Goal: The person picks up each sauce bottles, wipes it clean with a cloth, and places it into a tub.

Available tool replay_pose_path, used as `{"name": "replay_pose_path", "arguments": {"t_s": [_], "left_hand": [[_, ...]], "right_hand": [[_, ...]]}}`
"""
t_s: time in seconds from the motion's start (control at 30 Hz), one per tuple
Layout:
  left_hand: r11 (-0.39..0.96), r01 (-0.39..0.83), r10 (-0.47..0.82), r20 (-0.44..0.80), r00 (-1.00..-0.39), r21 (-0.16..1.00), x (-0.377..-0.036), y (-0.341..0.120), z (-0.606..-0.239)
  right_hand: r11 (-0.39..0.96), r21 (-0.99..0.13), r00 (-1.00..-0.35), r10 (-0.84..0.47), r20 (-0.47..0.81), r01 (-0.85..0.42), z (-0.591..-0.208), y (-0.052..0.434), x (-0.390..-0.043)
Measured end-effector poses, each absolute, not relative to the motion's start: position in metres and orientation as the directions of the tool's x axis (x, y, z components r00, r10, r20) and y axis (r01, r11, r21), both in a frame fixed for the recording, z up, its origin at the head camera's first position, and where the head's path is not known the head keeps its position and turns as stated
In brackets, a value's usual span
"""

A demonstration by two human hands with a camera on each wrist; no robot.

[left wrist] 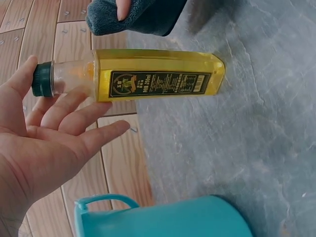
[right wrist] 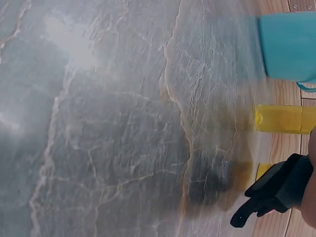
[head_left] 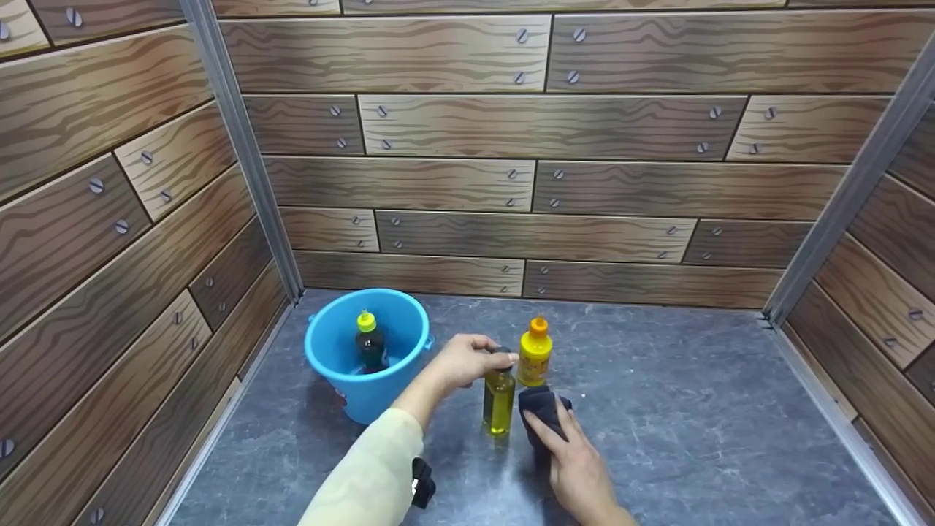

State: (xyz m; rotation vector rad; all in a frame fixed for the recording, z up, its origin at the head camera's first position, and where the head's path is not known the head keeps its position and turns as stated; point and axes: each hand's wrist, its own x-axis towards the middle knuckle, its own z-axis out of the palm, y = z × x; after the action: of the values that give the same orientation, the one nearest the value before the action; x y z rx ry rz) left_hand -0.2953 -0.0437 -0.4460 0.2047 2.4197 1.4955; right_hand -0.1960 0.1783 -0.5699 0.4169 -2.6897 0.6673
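Observation:
My left hand [head_left: 462, 361] holds an oil bottle [head_left: 499, 409] from above, thumb at the dark green cap and fingers about the neck. The bottle is upright, with yellow oil and a dark label [left wrist: 158, 84] in the left wrist view. Whether its base touches the tabletop is hard to tell. Just right of it, my right hand [head_left: 581, 467] grips a bunched dark cloth [head_left: 537, 404], apart from the bottle. In the right wrist view the cloth [right wrist: 281, 185] hangs with a loose corner, and little of that hand shows.
A yellow bottle [head_left: 535, 358] with an orange cap stands behind the cloth. To the left is a blue bucket [head_left: 365, 398] holding a dark bottle [head_left: 370, 343] with a yellow cap. Wood-patterned walls [head_left: 453, 124] enclose the grey marbled tabletop [head_left: 694, 409] at the back and sides.

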Motion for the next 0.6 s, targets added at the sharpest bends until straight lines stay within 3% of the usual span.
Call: {"name": "replay_pose_path", "arguments": {"t_s": [0.6], "left_hand": [[0.483,0.054,0.401,-0.166,-0.901,0.874,-0.2968,-0.0377,-0.4384]], "right_hand": [[0.859,-0.386,-0.901,-0.173,0.398,-0.336,-0.5671,0.1848,-0.1927]]}}
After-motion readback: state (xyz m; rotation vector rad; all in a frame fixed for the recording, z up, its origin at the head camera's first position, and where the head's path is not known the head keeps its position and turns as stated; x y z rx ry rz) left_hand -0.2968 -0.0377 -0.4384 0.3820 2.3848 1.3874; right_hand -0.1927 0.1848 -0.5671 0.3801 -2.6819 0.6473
